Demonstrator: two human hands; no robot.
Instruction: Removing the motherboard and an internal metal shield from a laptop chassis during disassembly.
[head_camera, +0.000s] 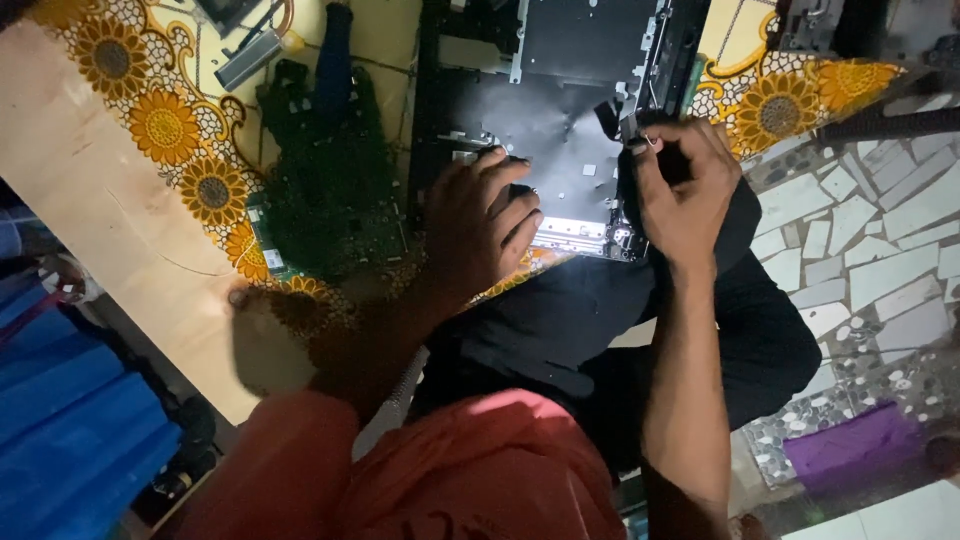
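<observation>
Laptop chassis: dark opened laptop base with its bare metal inner plate showing, lying on the table at the top middle of the view, its near edge overhanging toward the person.
Left hand: rests on the near left part of the chassis, fingers curled down onto the metal plate; the grip looks clenched, though whether it encloses anything cannot be told.
Right hand: at the near right corner of the chassis, fingers bunched together, grasping a small black part beside the edge; a tiny bit of metal shows at the fingertips.
Circuit board: green board lying flat on the table, just left of the chassis and the left hand.
Table: light wooden top, partly covered by a yellow cloth with a sunflower pattern.
Small tools: a few dark and silvery items on the cloth at the top left, too dim to name.
Lap: dark trousers below the chassis, an orange-red shirt nearest the camera.
Floor: pale broken-tile mosaic on the right.
Light: dim throughout.
</observation>
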